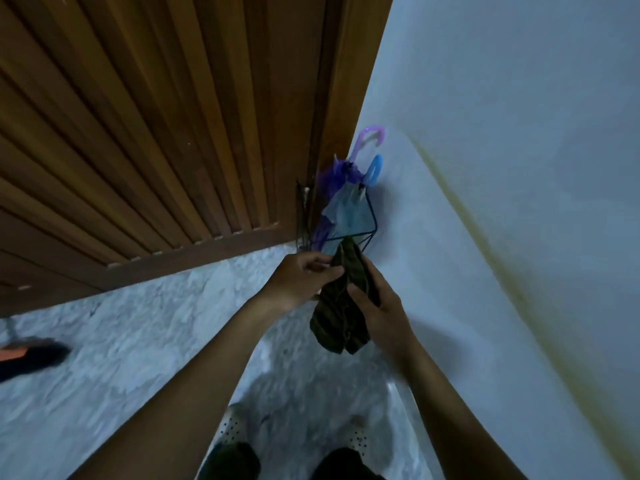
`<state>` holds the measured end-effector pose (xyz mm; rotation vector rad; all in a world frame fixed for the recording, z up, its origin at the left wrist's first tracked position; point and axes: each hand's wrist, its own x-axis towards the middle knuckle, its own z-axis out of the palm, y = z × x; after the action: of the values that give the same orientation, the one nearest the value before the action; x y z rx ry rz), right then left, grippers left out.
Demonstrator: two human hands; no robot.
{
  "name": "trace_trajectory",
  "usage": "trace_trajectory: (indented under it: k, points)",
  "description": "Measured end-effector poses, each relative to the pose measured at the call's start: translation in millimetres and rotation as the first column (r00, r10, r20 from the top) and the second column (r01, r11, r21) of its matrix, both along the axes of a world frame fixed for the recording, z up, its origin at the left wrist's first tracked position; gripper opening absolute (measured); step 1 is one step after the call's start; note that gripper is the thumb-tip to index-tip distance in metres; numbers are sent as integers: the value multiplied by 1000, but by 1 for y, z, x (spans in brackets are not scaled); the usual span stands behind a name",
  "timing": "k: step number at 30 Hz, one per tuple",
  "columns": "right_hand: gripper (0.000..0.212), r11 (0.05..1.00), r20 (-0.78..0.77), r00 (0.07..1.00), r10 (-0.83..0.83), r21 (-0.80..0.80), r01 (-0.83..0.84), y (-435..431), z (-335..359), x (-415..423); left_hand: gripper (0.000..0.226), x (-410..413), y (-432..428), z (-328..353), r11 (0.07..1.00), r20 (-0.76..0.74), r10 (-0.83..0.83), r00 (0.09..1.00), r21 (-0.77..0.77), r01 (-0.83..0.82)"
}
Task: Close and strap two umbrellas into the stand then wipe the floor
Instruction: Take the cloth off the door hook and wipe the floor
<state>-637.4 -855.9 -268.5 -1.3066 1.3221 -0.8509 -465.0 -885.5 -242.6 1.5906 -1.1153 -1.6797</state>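
1. Left hand (299, 275) and right hand (379, 306) both grip dark green cloth (341, 306), held above marble floor (138, 323).
2. Purple umbrella (337, 178) and blue umbrella (346, 209) stand closed in wire stand (372, 221), in the wall corner.

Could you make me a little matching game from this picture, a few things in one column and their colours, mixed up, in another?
Things:
1. Cloth, held in both hands
2. Door
3. Upper umbrella handle
4. Lower umbrella handle

Colours:
A. Light blue
B. Dark olive green
C. Lilac
D. Brown

Pairs: 1-B, 2-D, 3-C, 4-A
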Motion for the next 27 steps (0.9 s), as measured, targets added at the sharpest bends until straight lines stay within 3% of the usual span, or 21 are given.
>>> trace_trajectory:
  k: [5, 10, 13, 17, 22, 27]
  points:
    - [49, 998, -106, 993, 58, 3, -58, -19, -163, -31, 20, -27, -14, -171, 999, 121, -2, 993, -38, 6]
    - [56, 1000, -247, 969, 4, -10, -6, -22, -345, -36, 35, -22, -16, -369, 1000, 277, 5, 961, -18, 0]
    - [53, 999, -317, 948, -30, -39, 19, -23, -439, -38, 46, -13, -12, -472, 1000, 444, -15, 896, 3, 15]
    - [52, 990, -375, 920, -109, -127, 66, -38, -548, -43, 78, 0, -15, -593, 997, 639, -78, 765, 41, 68]
    - [56, 976, -582, 797, -161, -216, 39, -80, -635, -49, 109, 16, -26, -684, 980, 808, -190, 558, 123, 155]
    - [59, 917, -753, 587, -297, -397, -46, -131, -657, -57, 137, 36, -55, -710, 931, 808, -358, 468, 273, 241]
